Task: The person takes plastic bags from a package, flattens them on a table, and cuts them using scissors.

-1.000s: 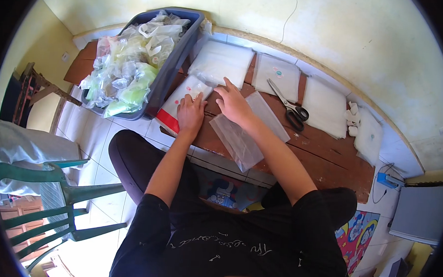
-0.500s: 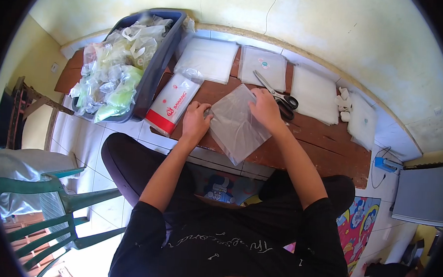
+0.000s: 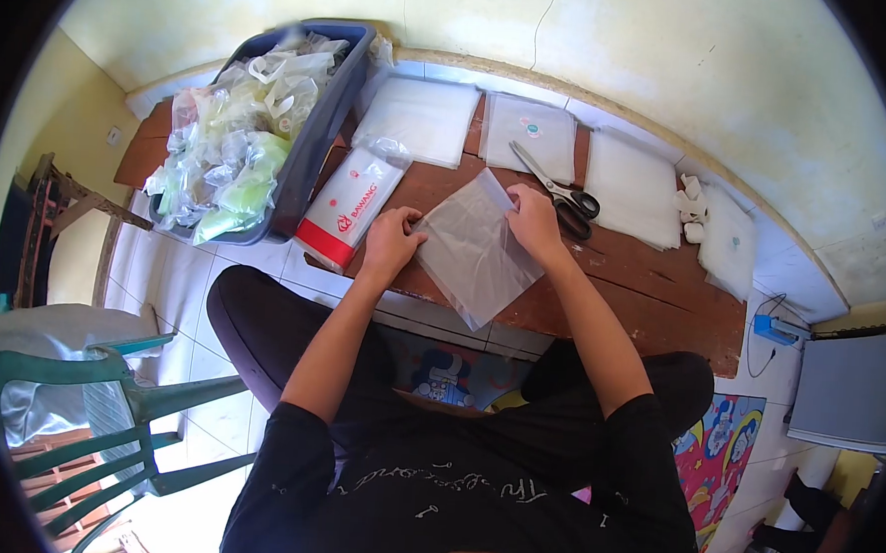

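A clear plastic sheet or bag (image 3: pixel 476 253) lies turned like a diamond on the brown wooden table (image 3: pixel 642 297). My left hand (image 3: pixel 393 242) pinches its left corner between thumb and fingers. On the upper right edge, my right hand (image 3: pixel 534 221) is closed on the same plastic. Left of my left hand rests a white and red packet marked BAWANG (image 3: pixel 352 202). Black-handled scissors (image 3: pixel 567 198) lie just beyond my right hand, partly over a stack of clear bags (image 3: pixel 531 131).
A dark blue bin (image 3: pixel 347 91) full of crumpled plastic bags (image 3: pixel 234 155) stands at the left. More stacks (image 3: pixel 416 115) (image 3: pixel 633 186) (image 3: pixel 727 241) line the wall side, with crumpled white pieces (image 3: pixel 691 204) between two. A green chair (image 3: pixel 136 401) stands lower left.
My left hand has come off the BAWANG packet and taken the clear plastic's left corner. My right hand has moved onto its upper right edge. The plastic now lies more squarely between my hands.
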### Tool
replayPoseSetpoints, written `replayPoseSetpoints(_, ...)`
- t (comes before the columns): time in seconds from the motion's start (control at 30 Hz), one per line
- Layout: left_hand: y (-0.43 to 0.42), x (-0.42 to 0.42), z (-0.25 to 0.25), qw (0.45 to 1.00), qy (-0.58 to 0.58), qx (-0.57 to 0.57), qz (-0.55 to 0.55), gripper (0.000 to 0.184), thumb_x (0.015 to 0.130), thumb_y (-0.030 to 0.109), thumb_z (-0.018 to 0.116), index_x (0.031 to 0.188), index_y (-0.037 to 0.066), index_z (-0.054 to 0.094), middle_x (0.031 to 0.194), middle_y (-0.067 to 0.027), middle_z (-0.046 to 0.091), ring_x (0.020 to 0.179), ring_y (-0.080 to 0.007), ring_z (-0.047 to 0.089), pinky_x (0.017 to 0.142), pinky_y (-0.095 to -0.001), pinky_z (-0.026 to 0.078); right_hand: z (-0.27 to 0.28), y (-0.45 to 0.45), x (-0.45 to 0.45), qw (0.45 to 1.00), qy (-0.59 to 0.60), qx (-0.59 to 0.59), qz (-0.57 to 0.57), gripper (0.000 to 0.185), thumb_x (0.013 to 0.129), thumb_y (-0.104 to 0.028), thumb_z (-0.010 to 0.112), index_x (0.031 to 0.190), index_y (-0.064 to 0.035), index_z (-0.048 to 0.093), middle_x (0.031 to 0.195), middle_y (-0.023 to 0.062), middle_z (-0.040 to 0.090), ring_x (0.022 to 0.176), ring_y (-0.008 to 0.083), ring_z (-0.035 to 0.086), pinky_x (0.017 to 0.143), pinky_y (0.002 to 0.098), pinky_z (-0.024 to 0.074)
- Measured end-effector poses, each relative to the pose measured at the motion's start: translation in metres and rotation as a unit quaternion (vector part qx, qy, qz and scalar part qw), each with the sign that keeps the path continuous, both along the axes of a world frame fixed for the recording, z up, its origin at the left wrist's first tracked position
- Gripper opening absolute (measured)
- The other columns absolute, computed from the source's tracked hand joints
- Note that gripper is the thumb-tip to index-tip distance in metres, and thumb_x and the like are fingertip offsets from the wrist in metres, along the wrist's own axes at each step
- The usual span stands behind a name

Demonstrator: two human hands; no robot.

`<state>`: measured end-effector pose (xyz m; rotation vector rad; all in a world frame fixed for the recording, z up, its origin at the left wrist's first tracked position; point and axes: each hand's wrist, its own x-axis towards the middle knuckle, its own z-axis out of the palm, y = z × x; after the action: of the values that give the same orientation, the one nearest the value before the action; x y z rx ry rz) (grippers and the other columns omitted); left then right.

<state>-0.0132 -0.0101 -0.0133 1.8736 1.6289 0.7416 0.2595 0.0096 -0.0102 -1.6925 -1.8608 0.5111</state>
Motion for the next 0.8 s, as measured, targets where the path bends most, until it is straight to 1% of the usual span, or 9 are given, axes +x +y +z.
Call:
replayPoseSetpoints(0.07, 0.001, -0.001, 0.004, 1.000, -0.001, -0.018, 0.004, 0.033, 0.069, 0.014, 0.083, 0.099, 0.004, 0.072, 0.076, -0.0097, 0.063, 0.076, -0.0276, 0.062, 0.074, -0.0388, 0.051, 0.005, -0.001, -0.001, 1.000, 0.010, -0.003, -0.013, 0.037, 0.074, -0.007, 0.069, 0.110, -0.0015, 0.063, 0.099, 0.0208, 0.068, 0.098, 0.0398, 0.064, 0.087, 0.0459, 0.0501)
replayPoseSetpoints(0.13, 0.003, -0.003, 0.006, 0.998, 0.027, -0.046, 0.017, 0.033, 0.071, 0.016, 0.083, 0.098, 0.002, 0.072, 0.074, -0.0088, 0.067, 0.071, -0.0217, 0.066, 0.070, -0.0340, 0.052, 0.006, -0.001, 0.000, 1.000, 0.009, -0.022, -0.020, 0.038, 0.074, -0.008, 0.070, 0.111, -0.0011, 0.063, 0.101, 0.0212, 0.068, 0.099, 0.0397, 0.064, 0.088, 0.0451, 0.0504)
replayPoseSetpoints(0.27, 0.005, -0.006, 0.002, 0.998, 0.042, -0.036, 0.017, 0.032, 0.071, 0.020, 0.084, 0.095, 0.002, 0.072, 0.076, -0.0100, 0.069, 0.073, -0.0226, 0.067, 0.070, -0.0339, 0.053, 0.007, -0.001, 0.003, 0.998, 0.022, -0.059, -0.026, 0.043, 0.072, -0.010, 0.073, 0.113, 0.0001, 0.063, 0.105, 0.0219, 0.069, 0.101, 0.0386, 0.065, 0.088, 0.0435, 0.0511)
replayPoseSetpoints(0.37, 0.006, -0.006, 0.005, 0.998, 0.045, -0.048, 0.024, 0.033, 0.071, 0.022, 0.084, 0.094, 0.002, 0.072, 0.081, -0.0117, 0.071, 0.078, -0.0238, 0.069, 0.073, -0.0342, 0.053, 0.005, -0.002, 0.004, 0.998, 0.021, -0.051, -0.033, 0.045, 0.071, -0.010, 0.075, 0.113, 0.0004, 0.063, 0.105, 0.0212, 0.069, 0.100, 0.0382, 0.065, 0.088, 0.0437, 0.0512)
replayPoseSetpoints(0.43, 0.006, -0.004, 0.013, 0.995, 0.049, -0.087, 0.030, 0.033, 0.072, 0.022, 0.084, 0.094, 0.001, 0.071, 0.095, -0.0171, 0.073, 0.092, -0.0311, 0.070, 0.082, -0.0385, 0.054, 0.004, -0.001, 0.004, 0.998, 0.023, -0.052, -0.038, 0.044, 0.071, -0.010, 0.075, 0.112, 0.0000, 0.064, 0.105, 0.0208, 0.069, 0.100, 0.0378, 0.066, 0.088, 0.0435, 0.0512)
replayPoseSetpoints(0.6, 0.006, -0.005, 0.017, 0.995, 0.056, -0.080, 0.023, 0.033, 0.073, 0.024, 0.083, 0.094, 0.002, 0.071, 0.094, -0.0164, 0.073, 0.091, -0.0316, 0.070, 0.082, -0.0386, 0.054, 0.011, -0.001, 0.005, 0.998, 0.029, -0.055, -0.032, 0.036, 0.072, -0.008, 0.075, 0.106, -0.0005, 0.067, 0.103, 0.0206, 0.070, 0.100, 0.0367, 0.066, 0.088, 0.0426, 0.0515)
replayPoseSetpoints(0.67, 0.008, -0.006, 0.015, 0.995, 0.050, -0.085, 0.019, 0.032, 0.073, 0.025, 0.083, 0.094, 0.002, 0.071, 0.094, -0.0162, 0.073, 0.091, -0.0316, 0.070, 0.082, -0.0385, 0.054, 0.008, 0.002, 0.008, 0.997, 0.066, -0.035, -0.019, 0.030, 0.072, -0.006, 0.074, 0.102, 0.0005, 0.070, 0.099, 0.0201, 0.071, 0.095, 0.0358, 0.068, 0.084, 0.0417, 0.0526)
replayPoseSetpoints(0.73, 0.007, -0.006, 0.012, 0.996, 0.062, -0.059, 0.017, 0.031, 0.074, 0.028, 0.083, 0.093, 0.005, 0.073, 0.087, -0.0117, 0.073, 0.082, -0.0256, 0.071, 0.077, -0.0357, 0.054, 0.013, 0.001, 0.009, 0.995, 0.083, -0.048, -0.019, 0.029, 0.073, -0.005, 0.073, 0.101, 0.0011, 0.070, 0.097, 0.0200, 0.071, 0.091, 0.0354, 0.068, 0.082, 0.0414, 0.0531)
replayPoseSetpoints(0.8, 0.006, -0.005, 0.012, 0.996, 0.060, -0.059, 0.020, 0.030, 0.074, 0.028, 0.082, 0.091, 0.005, 0.073, 0.085, -0.0116, 0.073, 0.081, -0.0257, 0.071, 0.077, -0.0358, 0.054, 0.012, 0.002, 0.011, 0.993, 0.099, -0.060, -0.019, 0.027, 0.074, -0.004, 0.072, 0.100, 0.0017, 0.070, 0.095, 0.0199, 0.072, 0.088, 0.0351, 0.069, 0.080, 0.0410, 0.0536)
